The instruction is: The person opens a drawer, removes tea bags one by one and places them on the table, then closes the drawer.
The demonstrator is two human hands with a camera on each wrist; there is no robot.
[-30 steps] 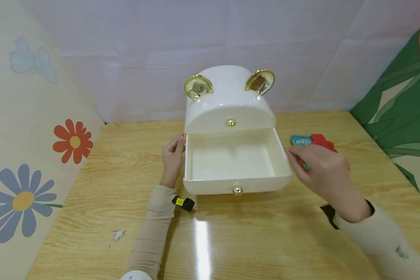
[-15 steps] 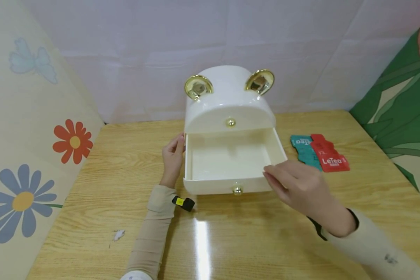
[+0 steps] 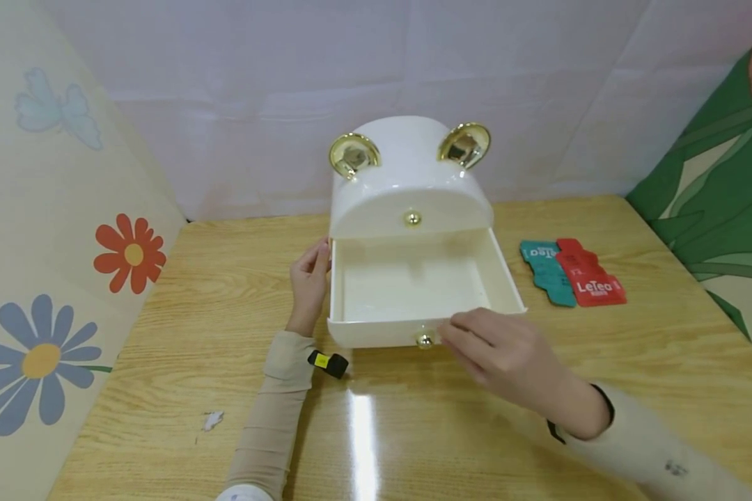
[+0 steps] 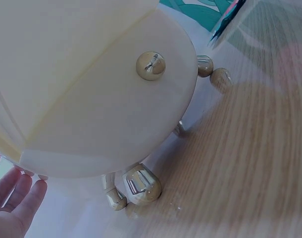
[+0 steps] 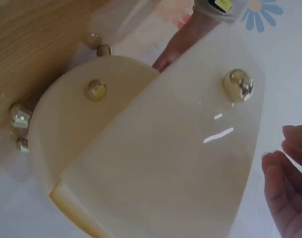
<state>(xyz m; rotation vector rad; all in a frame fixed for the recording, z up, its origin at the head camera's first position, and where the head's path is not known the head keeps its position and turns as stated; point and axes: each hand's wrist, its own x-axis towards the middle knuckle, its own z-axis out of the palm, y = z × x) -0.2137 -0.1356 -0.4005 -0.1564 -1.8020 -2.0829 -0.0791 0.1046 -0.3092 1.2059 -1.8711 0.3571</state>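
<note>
A white drawer box (image 3: 407,139) with gold ears stands on the table. Its middle drawer (image 3: 407,334) is pulled out, showing its bare inside. A gold knob (image 3: 425,339) sits on that drawer's front. My left hand (image 3: 308,285) rests against the box's left side, with fairly straight fingers (image 4: 29,203) in the left wrist view. Just right of the knob is my right hand (image 3: 507,355), its fingers loosely bent. In the right wrist view the right hand (image 5: 287,183) is apart from the knob (image 5: 238,85) and holds nothing.
A teal packet (image 3: 550,275) and a red packet (image 3: 592,278) marked LeTea lie overlapping to the right. Below the pulled-out drawer, another curved front (image 5: 72,119) has a knob, with gold feet (image 4: 143,184) underneath. A whitish mark (image 3: 213,420) is on the table, front left.
My right hand has moved left and toward me, from the drawer's right side to its front near the knob, uncovering the packets. The left hand and the box stay put.
</note>
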